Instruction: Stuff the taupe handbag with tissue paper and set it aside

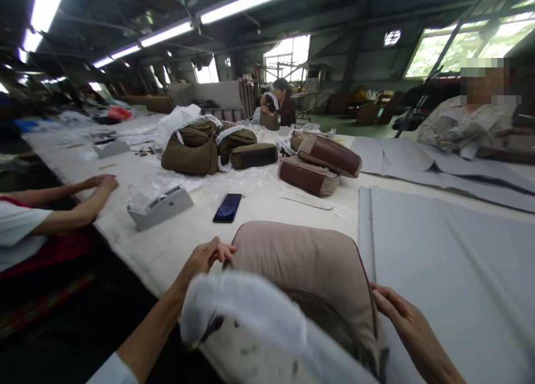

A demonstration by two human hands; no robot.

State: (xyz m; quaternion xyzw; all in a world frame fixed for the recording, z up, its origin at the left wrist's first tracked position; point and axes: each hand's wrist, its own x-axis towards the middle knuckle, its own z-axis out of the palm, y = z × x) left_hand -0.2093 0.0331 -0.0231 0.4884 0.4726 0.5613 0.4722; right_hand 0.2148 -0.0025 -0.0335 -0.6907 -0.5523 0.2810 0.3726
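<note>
A taupe, finely ribbed bag [301, 250] with dark piping stands close in front of me. Its strap [259, 300], wrapped in white sheeting, arches blurred across the near side. At the bag's upper left edge, my left hand [209, 254] has its fingertips pressed together on the border. My right hand [399, 311] grips the right side along the piping, its fingers partly hidden behind the edge. Just beyond the bag lies a dark phone [227, 208].
Grey tape dispenser [161, 208] stands left of the phone. Olive bags [190, 150] and brown-bottomed bags [320, 161] lie farther back. Grey sheets [443, 250] cover the right side. A co-worker's hands [98, 192] rest at the left table edge; two people sit across.
</note>
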